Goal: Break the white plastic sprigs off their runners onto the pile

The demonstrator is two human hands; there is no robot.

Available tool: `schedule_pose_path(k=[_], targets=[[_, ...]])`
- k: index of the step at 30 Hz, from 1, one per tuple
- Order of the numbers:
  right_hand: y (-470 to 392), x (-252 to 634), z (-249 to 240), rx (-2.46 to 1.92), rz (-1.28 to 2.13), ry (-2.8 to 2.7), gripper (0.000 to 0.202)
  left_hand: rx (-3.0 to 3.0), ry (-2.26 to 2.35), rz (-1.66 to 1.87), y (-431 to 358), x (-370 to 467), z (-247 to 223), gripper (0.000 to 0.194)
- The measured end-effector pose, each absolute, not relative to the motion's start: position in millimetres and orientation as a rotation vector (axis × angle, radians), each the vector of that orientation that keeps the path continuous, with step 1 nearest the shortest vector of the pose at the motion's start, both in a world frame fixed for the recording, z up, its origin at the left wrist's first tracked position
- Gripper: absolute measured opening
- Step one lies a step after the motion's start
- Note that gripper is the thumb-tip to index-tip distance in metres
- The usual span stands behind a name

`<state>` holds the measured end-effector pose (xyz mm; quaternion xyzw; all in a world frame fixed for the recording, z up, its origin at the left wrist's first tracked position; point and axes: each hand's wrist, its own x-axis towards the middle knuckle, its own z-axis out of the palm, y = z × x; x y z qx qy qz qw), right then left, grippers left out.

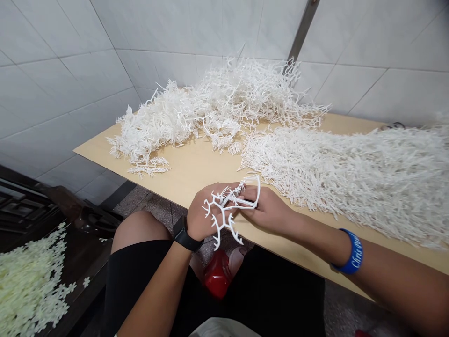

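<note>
A white branched plastic piece (223, 213), with forked arms and small prongs, is held between my two hands over the table's front edge. My left hand (203, 206), with a black watch at its wrist, is closed behind the piece, and its fingertips are partly hidden. From the right, my right hand (268, 210) pinches the piece's looped end with closed fingers. A blue wristband (351, 252) circles my right forearm. Past my hands, a heap of small white plastic sprigs (351, 173) covers the right of the table.
On the wooden table (196, 171), a tangled pile of white branched frames (224, 100) lies along the tiled wall (210, 28). Many pale flower-shaped pieces (31, 285) rest on a dark surface at lower left. A red object (216, 276) shows between my knees.
</note>
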<state>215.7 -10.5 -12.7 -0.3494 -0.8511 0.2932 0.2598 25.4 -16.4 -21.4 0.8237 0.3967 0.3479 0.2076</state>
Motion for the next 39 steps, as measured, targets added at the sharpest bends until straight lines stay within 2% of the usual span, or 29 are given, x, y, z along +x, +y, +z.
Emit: schedule_pose_path(k=[15,39], targets=[[-10.4,214.7,-11.0,-0.939,0.829,-2.284,0.018,2.317,1.096,0.933,-17.4,25.1,-17.7,0.033],[-10.6,214.4,-10.8,-0.958,0.807,-2.283,0.022,2.307,1.099,0.967,-17.4,24.5,-20.5,0.039]])
